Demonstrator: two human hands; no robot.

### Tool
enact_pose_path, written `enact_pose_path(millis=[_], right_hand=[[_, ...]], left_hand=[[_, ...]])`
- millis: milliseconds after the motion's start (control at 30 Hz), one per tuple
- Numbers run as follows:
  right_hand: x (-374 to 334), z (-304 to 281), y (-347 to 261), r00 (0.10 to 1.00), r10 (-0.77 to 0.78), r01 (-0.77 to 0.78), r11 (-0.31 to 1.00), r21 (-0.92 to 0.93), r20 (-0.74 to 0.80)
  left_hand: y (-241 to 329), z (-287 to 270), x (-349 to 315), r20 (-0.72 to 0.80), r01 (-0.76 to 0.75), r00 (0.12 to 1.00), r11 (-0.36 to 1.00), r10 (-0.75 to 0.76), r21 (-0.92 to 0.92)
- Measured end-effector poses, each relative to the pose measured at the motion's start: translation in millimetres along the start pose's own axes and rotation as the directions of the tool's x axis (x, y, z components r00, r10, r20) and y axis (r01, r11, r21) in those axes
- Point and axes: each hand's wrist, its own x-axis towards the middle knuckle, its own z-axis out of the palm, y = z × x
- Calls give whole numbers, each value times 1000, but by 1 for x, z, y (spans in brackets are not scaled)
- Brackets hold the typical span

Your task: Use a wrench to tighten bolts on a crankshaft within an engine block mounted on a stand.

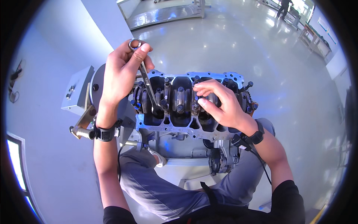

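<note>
My left hand [125, 69] is closed around the upper part of a combination wrench [148, 84]. The ring end pokes out above my thumb. The wrench slants down to the right, and its lower end is beside a bolt [164, 104] on a crankshaft bearing cap; I cannot tell whether it sits on the bolt head. Over the middle right of the engine block [182, 130], my right hand [225, 106] hovers with thumb and fingers apart, holding nothing visible. Its fingertips are close to the bolts of another bearing cap [195, 95]. That hand hides part of the crankshaft [180, 98].
A grey box [76, 90] and a dark round plate of the engine stand are at the left. My legs straddle the stand's base [186, 162]. Cables hang from both wrist straps. Farther off are a metal bench [167, 16], a cart [315, 41] and a standing person [284, 9].
</note>
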Motion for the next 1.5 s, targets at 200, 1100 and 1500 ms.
enact_pose_path(millis=[200, 1100, 1500], right_hand=[[-10, 6, -24, 984, 83, -115, 972, 203, 160], [-33, 31, -49, 866, 166, -388, 819, 423, 473], [-14, -1, -43, 728, 677, -608, 564, 559, 108]], left_hand=[[4, 22, -3, 53, 249, 965, 822, -259, -513], [-45, 36, -8, 450, 34, 822, 818, -350, 574], [-52, 28, 11, 548, -159, 785, 762, -288, 628]])
